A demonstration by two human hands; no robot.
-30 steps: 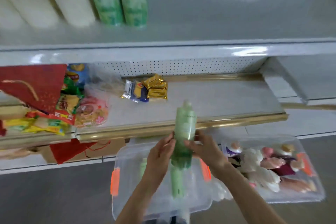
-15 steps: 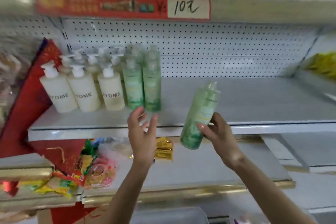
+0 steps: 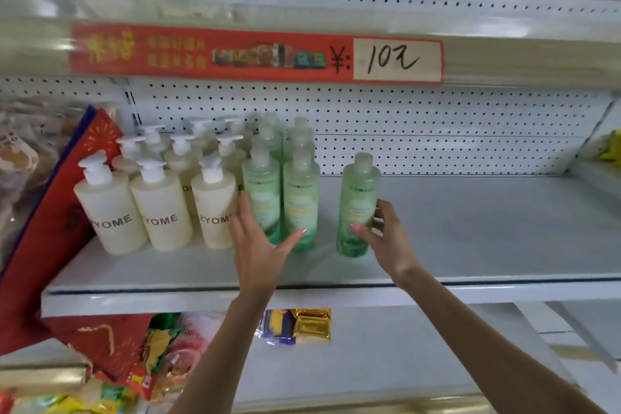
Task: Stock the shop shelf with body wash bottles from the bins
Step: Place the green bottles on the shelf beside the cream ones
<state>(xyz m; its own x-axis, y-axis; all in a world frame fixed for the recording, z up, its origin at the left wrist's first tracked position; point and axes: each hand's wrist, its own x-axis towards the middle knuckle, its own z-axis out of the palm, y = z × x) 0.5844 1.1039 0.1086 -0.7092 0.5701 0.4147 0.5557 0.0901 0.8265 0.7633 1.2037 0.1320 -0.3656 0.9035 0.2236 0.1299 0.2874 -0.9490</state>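
- Right hand [image 3: 386, 239] grips a green body wash bottle [image 3: 358, 208] low on its body; the bottle stands upright on the white shelf [image 3: 470, 228], just right of the green bottle rows [image 3: 285, 195].
- Left hand [image 3: 258, 245] is open, fingers spread, in front of those rows; contact cannot be told.
- Step in hand, as judged: placement. Next move calls for sliding the bottle left into line, then release.
- Bins are out of view; rear bottles are blurred.
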